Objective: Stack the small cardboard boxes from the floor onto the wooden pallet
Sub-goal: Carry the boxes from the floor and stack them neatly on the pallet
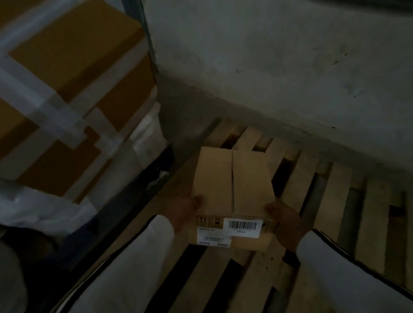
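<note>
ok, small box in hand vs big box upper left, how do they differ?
The small box is pale tan, big box darker orange-brown. Small box carries barcode labels; big box wears white tape. Small box is held by left hand and right hand; big box sits untouched. Both cardboard.

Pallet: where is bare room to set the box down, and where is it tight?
Bare slats of the pallet lie right of the box, up to the wall, and nearer, between the sleeves. It is tight on the left, where the taped cartons stand close beside the left hand. The right hand has slats beside it.
</note>
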Action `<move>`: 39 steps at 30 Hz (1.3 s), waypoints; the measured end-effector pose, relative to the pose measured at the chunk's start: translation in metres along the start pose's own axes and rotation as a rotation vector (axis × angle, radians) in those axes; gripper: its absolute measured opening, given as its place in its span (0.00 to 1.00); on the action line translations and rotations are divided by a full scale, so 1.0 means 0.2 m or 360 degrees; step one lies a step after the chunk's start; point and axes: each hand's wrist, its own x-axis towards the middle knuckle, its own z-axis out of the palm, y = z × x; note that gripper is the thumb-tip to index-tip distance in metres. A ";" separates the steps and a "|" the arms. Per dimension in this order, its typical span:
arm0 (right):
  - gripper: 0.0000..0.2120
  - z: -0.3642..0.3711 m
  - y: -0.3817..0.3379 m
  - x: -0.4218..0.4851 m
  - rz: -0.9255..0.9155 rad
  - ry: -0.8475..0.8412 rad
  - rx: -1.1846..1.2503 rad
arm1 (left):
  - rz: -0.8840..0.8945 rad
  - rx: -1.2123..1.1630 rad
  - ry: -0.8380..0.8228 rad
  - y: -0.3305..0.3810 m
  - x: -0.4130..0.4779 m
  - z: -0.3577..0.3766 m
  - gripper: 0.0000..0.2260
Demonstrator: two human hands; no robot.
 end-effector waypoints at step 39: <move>0.48 0.22 0.70 0.74 -0.0330 0.0246 0.0354 | 0.0135 -0.0235 0.0380 -0.35 0.82 -0.02 0.11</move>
